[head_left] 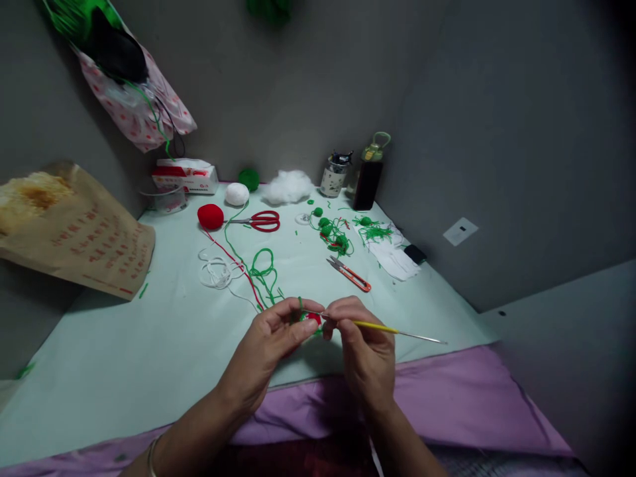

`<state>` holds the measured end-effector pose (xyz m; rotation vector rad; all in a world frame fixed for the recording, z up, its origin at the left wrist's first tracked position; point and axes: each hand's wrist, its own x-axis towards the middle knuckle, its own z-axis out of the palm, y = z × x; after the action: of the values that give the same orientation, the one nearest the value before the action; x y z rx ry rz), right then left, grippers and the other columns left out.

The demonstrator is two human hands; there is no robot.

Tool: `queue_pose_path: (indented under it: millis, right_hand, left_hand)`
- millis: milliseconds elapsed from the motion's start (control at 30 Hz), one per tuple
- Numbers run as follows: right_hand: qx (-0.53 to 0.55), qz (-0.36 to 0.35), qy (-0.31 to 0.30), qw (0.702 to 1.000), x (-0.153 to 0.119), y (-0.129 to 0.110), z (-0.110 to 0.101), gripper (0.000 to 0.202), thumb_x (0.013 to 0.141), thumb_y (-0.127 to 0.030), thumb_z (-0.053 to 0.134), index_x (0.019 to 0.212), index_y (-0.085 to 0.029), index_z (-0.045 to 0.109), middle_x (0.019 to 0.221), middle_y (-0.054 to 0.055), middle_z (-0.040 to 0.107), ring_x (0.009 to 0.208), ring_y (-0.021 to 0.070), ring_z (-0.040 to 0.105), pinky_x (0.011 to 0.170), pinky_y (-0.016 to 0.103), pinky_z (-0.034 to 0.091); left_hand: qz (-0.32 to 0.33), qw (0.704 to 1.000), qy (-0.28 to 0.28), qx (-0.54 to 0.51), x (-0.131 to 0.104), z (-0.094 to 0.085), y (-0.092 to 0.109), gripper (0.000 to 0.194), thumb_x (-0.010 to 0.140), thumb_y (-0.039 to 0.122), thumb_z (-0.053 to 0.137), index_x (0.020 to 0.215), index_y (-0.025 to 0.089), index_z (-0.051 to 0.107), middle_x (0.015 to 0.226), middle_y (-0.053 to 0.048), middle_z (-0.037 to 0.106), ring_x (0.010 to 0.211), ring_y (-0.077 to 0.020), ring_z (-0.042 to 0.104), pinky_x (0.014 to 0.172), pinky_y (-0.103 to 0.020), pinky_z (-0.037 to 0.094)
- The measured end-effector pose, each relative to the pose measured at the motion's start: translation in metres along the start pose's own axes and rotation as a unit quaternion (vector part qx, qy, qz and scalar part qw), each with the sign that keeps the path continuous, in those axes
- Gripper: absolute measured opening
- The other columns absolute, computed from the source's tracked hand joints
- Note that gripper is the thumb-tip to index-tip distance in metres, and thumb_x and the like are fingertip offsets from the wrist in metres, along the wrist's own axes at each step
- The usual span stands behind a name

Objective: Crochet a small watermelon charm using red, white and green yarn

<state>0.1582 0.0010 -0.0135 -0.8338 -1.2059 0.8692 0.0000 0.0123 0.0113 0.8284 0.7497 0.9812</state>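
Note:
My left hand (275,341) pinches a small crocheted piece (313,320) in red, white and green, with green yarn passing over its index finger. Between the thumb and fingers of my right hand (365,344) is a crochet hook (377,326) with a yellow handle. The hook's left tip meets the small piece; its other metal end points right. Red, white and green strands run from the hands to a red yarn ball (211,216), a white yarn ball (237,194) and loose green loops (263,265) on the table.
Red-handled scissors (265,221) and orange snips (352,274) lie beyond the hands. Several green crocheted balls (325,228) sit near white stuffing (287,187). A jar (332,179) and a bottle (368,179) stand at the back; a paper bag (99,232) is at left.

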Motion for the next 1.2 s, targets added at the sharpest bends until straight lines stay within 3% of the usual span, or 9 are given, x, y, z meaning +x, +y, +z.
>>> queue_pose_path:
  millis: [133, 233, 567, 733, 867, 967, 1000, 1067, 1200]
  right_hand:
    - [-0.058, -0.058, -0.013, 0.997, 0.001, 0.001, -0.002, 0.016, 0.1, -0.024, 0.068, 0.101, -0.029, 0.083, 0.088, 0.003, 0.07, 0.076, 0.017, 0.065, 0.068, 0.031, 0.051]
    - [-0.075, -0.09, 0.001, 0.993, 0.004, 0.002, -0.003, 0.019, 0.1, -0.019, 0.066, 0.103, -0.029, 0.082, 0.092, 0.003, 0.07, 0.079, 0.0164, 0.065, 0.069, 0.03, 0.052]
    - [-0.066, -0.047, 0.005, 0.997, 0.009, -0.001, 0.001, 0.016, 0.098, -0.019, 0.066, 0.094, -0.027, 0.079, 0.083, 0.0, 0.068, 0.075, 0.0151, 0.063, 0.068, 0.028, 0.052]
    - [-0.092, -0.052, -0.069, 0.992, 0.011, -0.007, 0.002, 0.011, 0.095, -0.021, 0.073, 0.098, -0.029, 0.081, 0.089, 0.002, 0.066, 0.083, 0.0172, 0.066, 0.071, 0.029, 0.055]
    - [-0.138, -0.046, -0.172, 0.974, 0.024, -0.016, -0.009, 0.022, 0.095, -0.024, 0.074, 0.116, -0.031, 0.074, 0.104, 0.003, 0.069, 0.087, 0.0169, 0.066, 0.077, 0.029, 0.057]
    - [-0.29, -0.066, -0.212, 0.931, 0.045, -0.017, -0.027, 0.028, 0.101, -0.026, 0.064, 0.129, -0.028, 0.064, 0.122, 0.007, 0.068, 0.098, 0.0196, 0.068, 0.086, 0.033, 0.058]
    - [-0.384, -0.058, -0.228, 0.893, 0.053, -0.014, -0.034, 0.032, 0.102, -0.027, 0.061, 0.135, -0.026, 0.059, 0.13, 0.01, 0.066, 0.107, 0.0221, 0.067, 0.091, 0.036, 0.057]
    - [-0.604, -0.003, -0.242, 0.759, 0.069, -0.005, -0.05, 0.04, 0.103, -0.028, 0.059, 0.142, -0.026, 0.052, 0.142, 0.013, 0.06, 0.121, 0.0262, 0.062, 0.099, 0.04, 0.054]
    - [-0.677, 0.049, -0.223, 0.7, 0.097, 0.023, -0.075, 0.026, 0.097, -0.027, 0.066, 0.12, -0.015, 0.063, 0.118, 0.02, 0.066, 0.111, 0.0353, 0.062, 0.088, 0.043, 0.052]
  left_hand:
    - [0.014, 0.999, 0.032, 0.013, 0.002, 0.0, -0.002, 0.013, 0.081, 0.031, 0.086, 0.085, 0.022, 0.078, 0.092, -0.001, 0.073, 0.086, -0.016, 0.061, 0.084, -0.028, 0.045]
    - [-0.009, 1.0, 0.006, 0.008, 0.003, 0.001, -0.005, 0.013, 0.08, 0.029, 0.085, 0.081, 0.019, 0.077, 0.087, -0.001, 0.072, 0.083, -0.0151, 0.061, 0.083, -0.028, 0.045]
    - [-0.012, 0.998, 0.048, -0.036, 0.004, 0.002, -0.007, 0.027, 0.073, 0.035, 0.093, 0.091, 0.02, 0.078, 0.078, 0.001, 0.07, 0.069, -0.0102, 0.055, 0.064, -0.021, 0.04]
    - [-0.023, 0.998, 0.033, -0.052, 0.006, 0.0, -0.003, 0.029, 0.073, 0.039, 0.094, 0.079, 0.017, 0.075, 0.067, 0.002, 0.066, 0.06, -0.0081, 0.051, 0.054, -0.018, 0.037]
    - [-0.002, 0.995, 0.044, -0.093, 0.004, -0.011, 0.016, 0.027, 0.072, 0.036, 0.095, 0.076, 0.016, 0.077, 0.075, -0.001, 0.072, 0.071, -0.0113, 0.063, 0.068, -0.019, 0.051]
    - [0.024, 0.985, 0.086, -0.147, -0.001, -0.029, 0.036, 0.027, 0.068, 0.035, 0.098, 0.08, 0.019, 0.079, 0.098, -0.005, 0.078, 0.103, -0.0238, 0.07, 0.088, -0.032, 0.06]
    - [0.036, 0.982, 0.091, -0.159, -0.004, -0.036, 0.042, 0.025, 0.069, 0.033, 0.097, 0.081, 0.021, 0.079, 0.107, -0.006, 0.079, 0.116, -0.0289, 0.068, 0.094, -0.039, 0.06]
    - [0.069, 0.979, 0.08, -0.174, -0.008, -0.048, 0.052, 0.02, 0.073, 0.031, 0.095, 0.079, 0.022, 0.078, 0.119, -0.007, 0.078, 0.136, -0.034, 0.057, 0.103, -0.051, 0.058]
    - [0.107, 0.975, 0.046, -0.192, -0.013, -0.061, 0.062, 0.02, 0.077, 0.031, 0.092, 0.075, 0.023, 0.074, 0.13, -0.006, 0.076, 0.153, -0.0356, 0.039, 0.119, -0.067, 0.038]
